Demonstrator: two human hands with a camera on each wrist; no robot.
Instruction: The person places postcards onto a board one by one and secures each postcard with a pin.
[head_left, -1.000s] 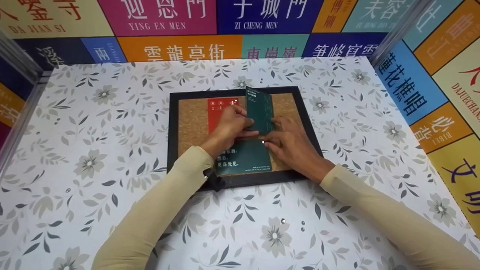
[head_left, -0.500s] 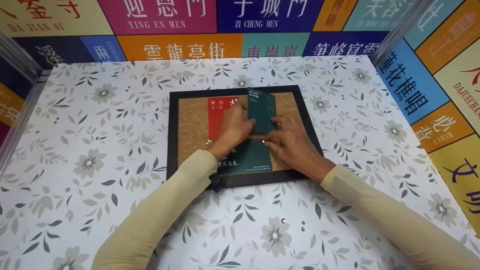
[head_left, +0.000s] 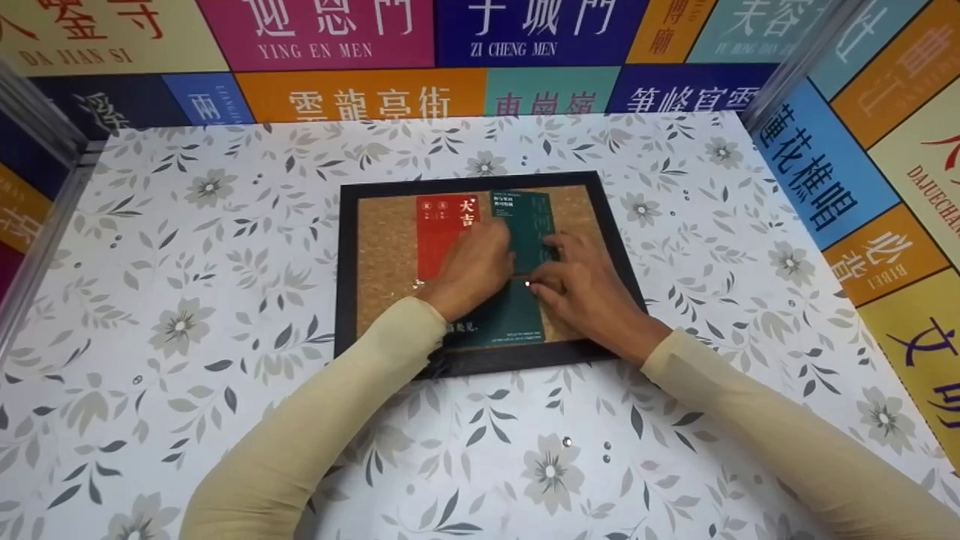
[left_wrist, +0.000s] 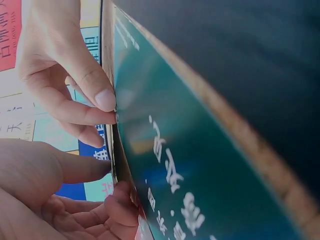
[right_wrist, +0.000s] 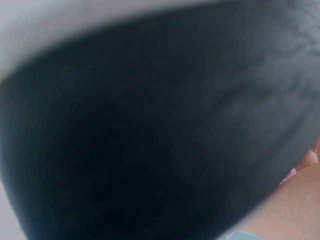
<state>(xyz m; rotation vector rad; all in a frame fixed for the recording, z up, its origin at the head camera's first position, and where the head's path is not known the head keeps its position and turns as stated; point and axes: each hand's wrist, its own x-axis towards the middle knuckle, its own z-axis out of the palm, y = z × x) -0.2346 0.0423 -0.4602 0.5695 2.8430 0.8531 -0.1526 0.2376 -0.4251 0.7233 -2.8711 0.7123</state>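
A cork board [head_left: 386,247] in a black frame lies on the table, bearing a red card [head_left: 433,251] and a lower dark green card [head_left: 510,315]. Above that one, a second green card [head_left: 529,217] lies close over the cork. My left hand [head_left: 480,259] pinches its left edge low down; in the left wrist view the left thumb [left_wrist: 87,168] and curled fingers meet at the edge. At its lower right corner, my right hand [head_left: 581,281] pinches a small shiny tack [head_left: 527,283] between thumb and index finger, other fingers touching the card's right side.
Another shiny tack [head_left: 418,283] sits at the red card's lower left corner, and a loose one [head_left: 566,442] lies on the flower-patterned tabletop [head_left: 262,225] in front. Coloured panels with lettering [head_left: 360,94] wall the back and right. A dark blurred surface [right_wrist: 125,125] fills most of the right wrist view.
The upper green card stood raised and has come down towards the cork. My left hand has turned over with its edge, thumb now hidden in the head view. The right hand has stayed put.
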